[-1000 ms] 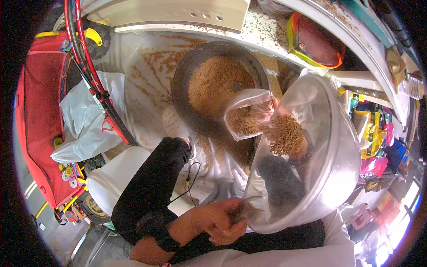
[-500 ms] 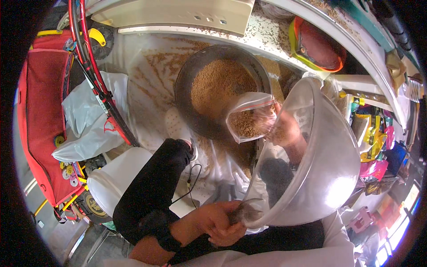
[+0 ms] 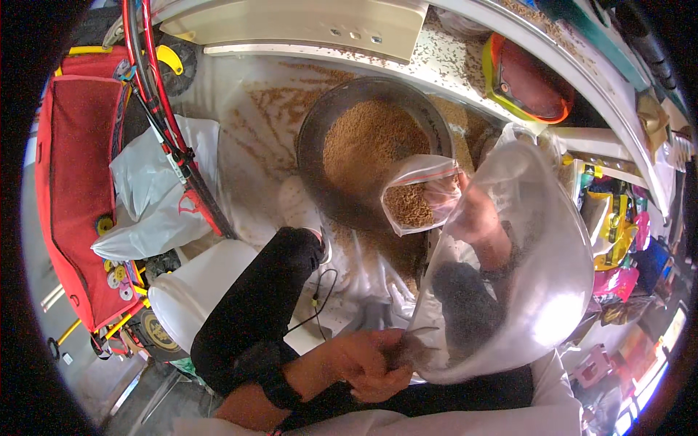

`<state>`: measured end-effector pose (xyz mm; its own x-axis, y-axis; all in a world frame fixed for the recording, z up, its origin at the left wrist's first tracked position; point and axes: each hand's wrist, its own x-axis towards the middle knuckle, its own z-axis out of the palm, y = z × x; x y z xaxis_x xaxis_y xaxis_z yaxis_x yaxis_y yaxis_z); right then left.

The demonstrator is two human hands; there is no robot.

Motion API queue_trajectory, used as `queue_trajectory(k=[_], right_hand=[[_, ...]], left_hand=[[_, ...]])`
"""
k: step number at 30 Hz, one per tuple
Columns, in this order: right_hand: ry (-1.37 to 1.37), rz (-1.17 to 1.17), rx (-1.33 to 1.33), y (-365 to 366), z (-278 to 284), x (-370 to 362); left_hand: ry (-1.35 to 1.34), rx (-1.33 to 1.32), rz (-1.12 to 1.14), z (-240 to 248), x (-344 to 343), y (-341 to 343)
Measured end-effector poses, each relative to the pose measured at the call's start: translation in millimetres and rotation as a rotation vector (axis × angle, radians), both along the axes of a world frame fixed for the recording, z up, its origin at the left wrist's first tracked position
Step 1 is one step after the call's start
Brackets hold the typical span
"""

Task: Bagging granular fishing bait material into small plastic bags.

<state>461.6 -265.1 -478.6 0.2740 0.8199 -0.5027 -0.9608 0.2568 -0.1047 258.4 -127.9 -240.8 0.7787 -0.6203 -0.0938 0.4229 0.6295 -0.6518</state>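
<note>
My right hand grips a small clear zip bag part filled with brown pellets. The zip bag is over the right edge of a round black tub, which holds a heap of similar pellets. In front of me, on the right, bulges a large translucent plastic bag; my right forearm shows through it. My left hand, a dark band at its wrist, has its fingers closed on the large bag's near edge. Exactly how the fingertips grip there is blurred.
Spilled pellets lie on the plastic sheet around the tub. White bags, a white bucket and a red cart stand left, near red tubing. An orange-rimmed container sits on the white ledge; colourful packages lie right.
The large bag's mouth has gone from wide and round to narrower and slacker. Both hands keep their holds. The whole view has shifted slightly.
</note>
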Motion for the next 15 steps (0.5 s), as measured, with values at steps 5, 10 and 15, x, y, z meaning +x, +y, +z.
queue_trajectory(k=[5,10,15], right_hand=[[-0.006,0.065,0.071,14,56,30],[-0.333,0.017,-0.027,28,126,39],[-0.392,-0.305,-0.045,-13,144,69]], left_hand=[[-0.275,0.671,-0.341,-2,7,23],[-0.075,1.246,-0.532,16,1,52],[-0.050,1.587,-0.487,-2,5,51]])
